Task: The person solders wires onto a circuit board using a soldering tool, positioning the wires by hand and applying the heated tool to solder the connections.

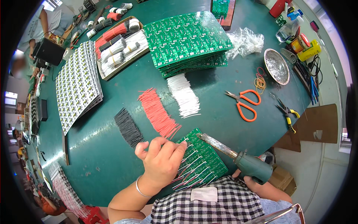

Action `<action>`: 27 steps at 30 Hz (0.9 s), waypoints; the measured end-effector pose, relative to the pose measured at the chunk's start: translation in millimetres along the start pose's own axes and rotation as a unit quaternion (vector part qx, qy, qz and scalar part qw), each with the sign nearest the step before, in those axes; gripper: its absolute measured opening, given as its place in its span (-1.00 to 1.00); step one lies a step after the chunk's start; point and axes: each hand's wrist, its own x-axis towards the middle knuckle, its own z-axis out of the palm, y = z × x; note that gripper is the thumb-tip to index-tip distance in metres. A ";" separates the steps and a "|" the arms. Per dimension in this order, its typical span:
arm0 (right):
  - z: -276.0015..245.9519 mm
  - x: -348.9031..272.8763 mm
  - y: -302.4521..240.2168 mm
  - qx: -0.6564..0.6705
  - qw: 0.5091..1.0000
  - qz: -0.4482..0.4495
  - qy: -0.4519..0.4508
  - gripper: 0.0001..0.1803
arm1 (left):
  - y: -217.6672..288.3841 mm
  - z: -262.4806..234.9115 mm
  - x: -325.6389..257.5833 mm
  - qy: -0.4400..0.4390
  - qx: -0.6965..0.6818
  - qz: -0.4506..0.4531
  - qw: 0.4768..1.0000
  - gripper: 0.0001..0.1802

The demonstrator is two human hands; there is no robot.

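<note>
Fingers (154,147) of my left hand (160,164) curled in at the circuit board (210,158), and I can't tell if they pinch anything!
My right hand (252,184) is closed round the soldering iron (253,167), tip at the board's far edge; the board lies right before me, attached wires (192,168) on its left part, the right looking bare. Partway, I'd judge: loose black wires (128,127), red wires (158,114) and white wires (184,96) wait beyond.

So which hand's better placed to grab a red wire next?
Likely the left hand: it's close to the red wires, while the right hand holds the soldering iron, farther away.
</note>
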 end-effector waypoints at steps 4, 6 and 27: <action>0.6 1.7 -1.6 -0.037 0.999 0.008 -0.024 -0.68 | -1.9 4.2 -2.5 0.001 -0.013 0.004 1.000 -0.83; 0.6 3.7 3.8 -0.038 0.998 0.015 -0.039 -0.69 | -2.5 4.2 -2.8 0.001 -0.015 0.004 1.000 -0.83; 10.7 -4.1 9.8 -0.091 0.996 0.014 0.015 -0.71 | -7.1 6.1 -2.5 0.002 -0.036 0.013 0.999 -0.88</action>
